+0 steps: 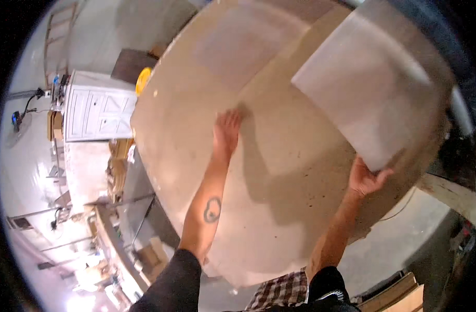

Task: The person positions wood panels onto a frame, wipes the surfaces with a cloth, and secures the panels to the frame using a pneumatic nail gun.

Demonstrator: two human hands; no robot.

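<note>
A large tan work table [285, 229] spreads out in front of me. My right hand [368, 178] grips the near corner of a pale flat sheet [373, 83], which is raised at the right side of the table and partly smeared by motion. Its material I cannot make out. Above the middle of the table, my left hand [227, 129] reaches forward with fingers stretched out and holding nothing. Farther off, a second pale sheet [243, 44] lies flat on the table, its edges blurred.
Left of the table stand a white panelled cabinet [100, 112] and a round yellow object [143, 80]. A long wooden bench [116, 249] runs at the lower left. Wooden boards [394, 296] are stacked at the lower right, and a light beam [451, 197] juts out by the table's right edge.
</note>
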